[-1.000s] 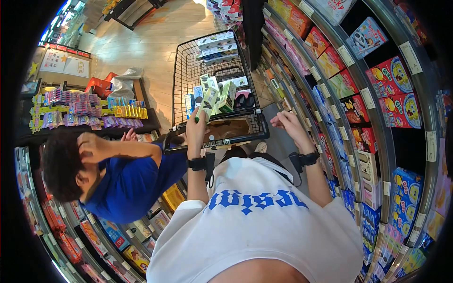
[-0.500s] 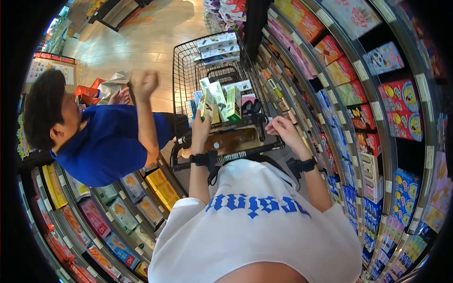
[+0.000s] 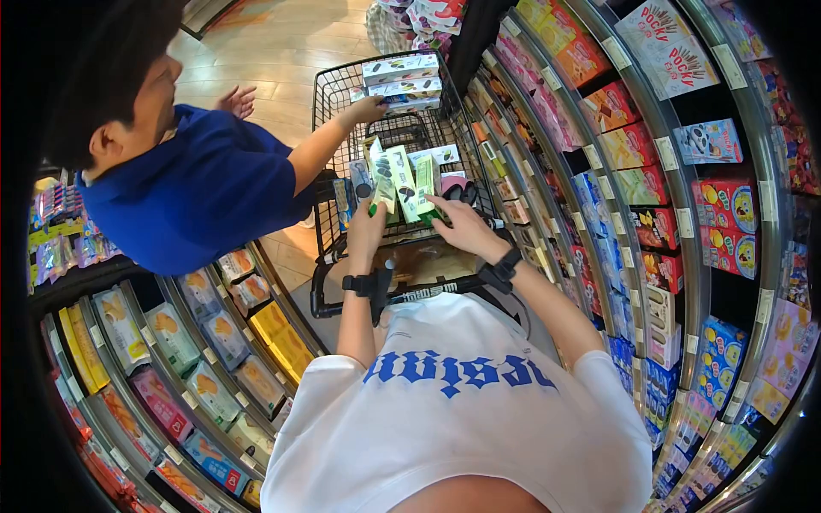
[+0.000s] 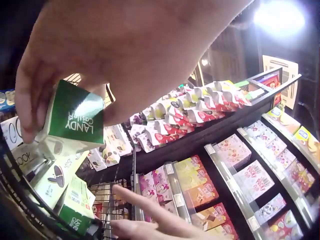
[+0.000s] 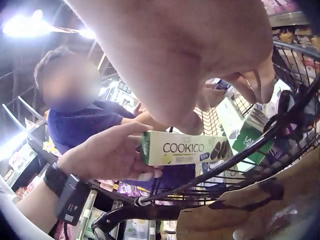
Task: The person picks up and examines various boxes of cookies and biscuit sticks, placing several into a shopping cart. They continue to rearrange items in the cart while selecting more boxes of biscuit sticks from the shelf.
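Observation:
My left hand [image 3: 366, 232] grips a slim green-and-white cookie box [image 5: 182, 149] marked COOKICO by its green end, over the near left part of the black wire shopping cart [image 3: 320, 162]. In the left wrist view, the green end of that box faces the camera between thumb and fingers. My right hand [image 3: 469, 229] reaches over the cart's near side, fingers extended. Its fingertips are right by the green end of another cookie box [image 3: 425, 181]. Between the two lies one more pale green box [image 3: 399, 181], leaning among the others.
A person in a blue shirt [image 3: 205, 179] stands left of the cart, one hand over white boxes [image 3: 402, 67] at its far end. Dark sunglasses [image 3: 460, 191] lie in the cart's right side. Snack shelves [image 3: 590, 158] run close along the right, and others [image 3: 197, 368] at lower left.
My right hand has moved left and forward from beside the cart to the boxes. The person in blue has come closer and stretched an arm over the cart. My left hand keeps its box.

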{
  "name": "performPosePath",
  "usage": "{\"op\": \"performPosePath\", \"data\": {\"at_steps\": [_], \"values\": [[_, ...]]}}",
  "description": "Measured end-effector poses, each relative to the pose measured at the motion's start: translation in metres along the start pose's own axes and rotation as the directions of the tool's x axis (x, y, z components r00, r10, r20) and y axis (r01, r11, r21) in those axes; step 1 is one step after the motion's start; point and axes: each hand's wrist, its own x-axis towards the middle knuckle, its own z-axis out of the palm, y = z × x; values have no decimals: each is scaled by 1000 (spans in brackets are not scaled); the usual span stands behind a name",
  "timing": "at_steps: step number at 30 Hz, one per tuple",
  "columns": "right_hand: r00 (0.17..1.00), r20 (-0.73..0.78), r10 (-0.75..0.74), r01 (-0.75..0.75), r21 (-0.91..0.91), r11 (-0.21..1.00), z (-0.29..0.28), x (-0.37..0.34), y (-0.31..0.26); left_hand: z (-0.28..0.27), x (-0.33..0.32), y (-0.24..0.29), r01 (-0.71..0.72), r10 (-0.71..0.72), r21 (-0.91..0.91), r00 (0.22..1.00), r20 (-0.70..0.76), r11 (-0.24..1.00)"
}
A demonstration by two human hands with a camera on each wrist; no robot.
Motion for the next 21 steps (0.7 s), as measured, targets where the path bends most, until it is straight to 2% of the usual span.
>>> {"op": "performPosePath", "data": {"at_steps": [1,3,4,5,6,7,8,9,11,12,13,15,16,17,18,19,20,21], "values": [[1000,3,1,-1,-3,1000,6,4,0,-3,-4,3,2,-2,-4,1000,1,1000],[1000,-4,-25,25,-124,992,19,13,3,-9,-15,7,74,-95,-268,993,-66,961],[967,-158,-199,174,-158,972,26,20,2,-7,-4,-10,27,-63,-299,991,-115,954],[968,-151,-200,176,-155,972,28,27,5,-4,2,-29,32,-71,-301,991,-117,953],[1000,-9,-4,4,65,998,19,36,-9,-7,-1,-30,10,-38,-301,995,-87,954],[972,170,163,-202,250,947,17,41,-18,-12,-9,-24,-11,-5,-301,999,-54,954],[987,117,113,-157,488,859,35,45,-11,-14,-17,-18,-71,50,-265,995,-85,962],[986,121,117,-162,488,858,41,47,-14,-12,-17,-22,-66,45,-265,996,-82,962],[980,199,29,-121,465,877,44,55,-20,-7,-10,-29,-256,259,39,956,-137,966],[933,361,-3,-124,328,936,44,62,-14,-9,-18,-17,-245,251,54,954,-165,968],[932,362,-2,-124,326,937,46,66,-11,-9,-17,-19,-245,250,51,954,-166,968],[932,328,154,-253,283,925,51,70,-8,-10,-17,-18,-161,177,106,971,-162,981],[968,185,168,-197,155,968,52,71,-8,-12,-19,-15,-161,176,104,971,-164,982],[968,186,168,-198,153,968,52,72,-7,-13,-22,-11,-134,141,52,976,-165,990],[987,107,121,-116,-53,992,54,75,-1,-15,-25,-6,-107,105,0,981,-165,994],[998,40,57,-45,-261,964,57,79,8,-14,-25,-5,-107,106,-2,981,-165,994],[967,146,209,-147,-351,925,59,85,16,-15,-26,-5,-142,148,42,971,-188,989],[967,141,211,-150,-350,924,56,84,11,-16,-25,-5,-179,194,88,959,-206,980]]}}
